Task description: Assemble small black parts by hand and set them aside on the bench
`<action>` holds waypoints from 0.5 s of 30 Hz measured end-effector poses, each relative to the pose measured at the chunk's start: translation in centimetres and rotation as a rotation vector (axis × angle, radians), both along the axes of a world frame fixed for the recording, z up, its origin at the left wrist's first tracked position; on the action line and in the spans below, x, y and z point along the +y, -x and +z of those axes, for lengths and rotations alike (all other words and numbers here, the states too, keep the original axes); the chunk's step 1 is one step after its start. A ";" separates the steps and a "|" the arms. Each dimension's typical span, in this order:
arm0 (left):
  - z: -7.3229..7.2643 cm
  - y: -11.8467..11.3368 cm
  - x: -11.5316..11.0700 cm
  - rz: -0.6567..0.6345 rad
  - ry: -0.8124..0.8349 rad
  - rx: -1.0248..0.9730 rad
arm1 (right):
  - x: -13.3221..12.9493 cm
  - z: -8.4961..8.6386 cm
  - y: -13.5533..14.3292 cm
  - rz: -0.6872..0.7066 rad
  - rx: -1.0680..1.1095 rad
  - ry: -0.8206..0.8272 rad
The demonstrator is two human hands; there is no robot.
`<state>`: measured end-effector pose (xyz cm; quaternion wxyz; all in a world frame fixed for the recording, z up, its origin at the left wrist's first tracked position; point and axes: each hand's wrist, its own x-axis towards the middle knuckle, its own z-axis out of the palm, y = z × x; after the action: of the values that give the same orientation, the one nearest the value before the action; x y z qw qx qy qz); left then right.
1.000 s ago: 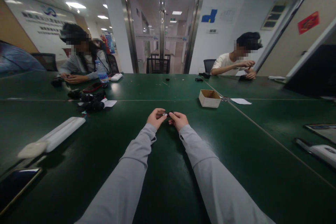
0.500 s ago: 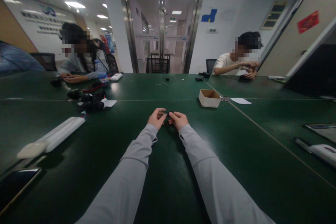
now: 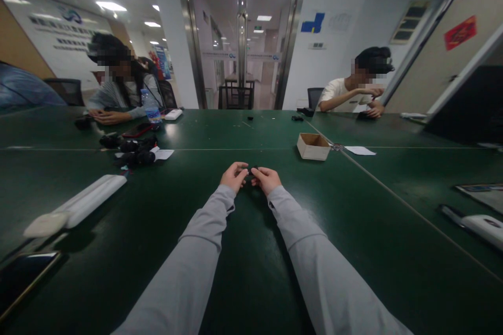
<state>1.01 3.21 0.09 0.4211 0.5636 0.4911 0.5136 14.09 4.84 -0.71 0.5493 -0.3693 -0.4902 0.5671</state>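
Note:
My right hand point(image 3: 268, 180) pinches a small black part point(image 3: 252, 170) between thumb and fingertips, just above the green table point(image 3: 251, 251). Facing it from the left, my left hand point(image 3: 233, 176) has its thumb and fingers closed at the part's left end. A tiny pale spot shows at the left thumb tip, too small to name. Both hands almost meet at the part, and the fingers cover much of it. Grey sleeves reach down from both wrists.
An open cardboard box point(image 3: 313, 147) stands ahead to the right, beside a white paper point(image 3: 360, 151). Black items point(image 3: 137, 152) lie ahead left, near a water bottle point(image 3: 151, 107). At left are a long white object point(image 3: 98, 196) and a phone point(image 3: 27, 277). Two people sit across.
My hands stay nearly in place, with only a slight shift of the fingers around the black part. Across the table at right, the co-worker's hands have moved apart.

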 end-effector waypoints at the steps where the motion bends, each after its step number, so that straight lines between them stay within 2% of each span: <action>1: 0.0 0.0 0.0 0.001 -0.001 0.002 | 0.0 0.0 0.0 0.006 -0.004 -0.002; 9: 0.2 0.0 -0.2 -0.046 0.000 -0.017 | -0.1 0.2 0.0 0.024 -0.008 -0.008; 15: 0.2 -0.1 -0.2 -0.019 0.004 -0.005 | -0.1 0.3 0.0 0.023 -0.004 -0.003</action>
<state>1.07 3.02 0.28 0.4283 0.5661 0.4858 0.5099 14.04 4.70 -0.43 0.5423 -0.3638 -0.4963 0.5721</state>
